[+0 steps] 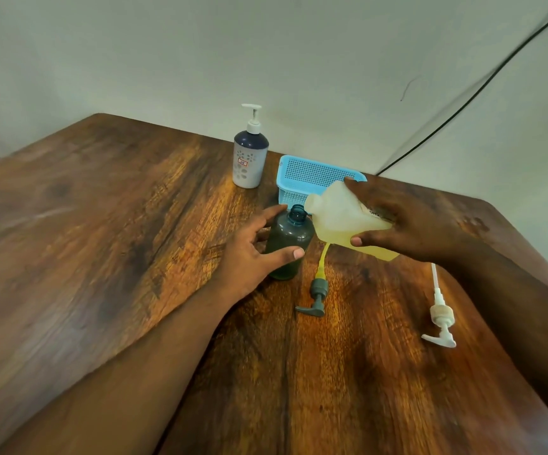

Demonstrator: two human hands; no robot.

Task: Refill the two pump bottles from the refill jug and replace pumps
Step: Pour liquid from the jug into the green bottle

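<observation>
Refill jug point(348, 221) first, since my right hand point(410, 221) carries it: fingers over its top and far side, thumb under the near edge, the jug tipped so its short spout points toward nine o'clock, right beside the open neck of the dark bottle point(287, 241). Yellowish liquid pools in the low corner of the jug; I see no stream leaving the spout yet. My left hand point(252, 254) wraps the dark bottle from the nine o'clock side, thumb across its front and fingers behind its shoulder, holding it upright on the table point(101, 241).

To pour well, I would bring the spout directly over the blue-tinted neck, which looks narrow, before tipping further. I would raise the jug's back end slowly so the liquid arrives as a thin stream, and keep the left hand firm so the bottle cannot skid or tip when the spout nudges it. The dark wall makes the fill level hard to read, so I would stop early and leave room for the pump tube.

The grey pump point(317, 295) lies at six o'clock from the jug, its yellow tube running up under it. The white pump point(441, 315) lies toward four o'clock, well apart. A white pump bottle point(250, 159) with its pump on stands at twelve o'clock from the dark bottle, next to a blue basket point(312, 178).
</observation>
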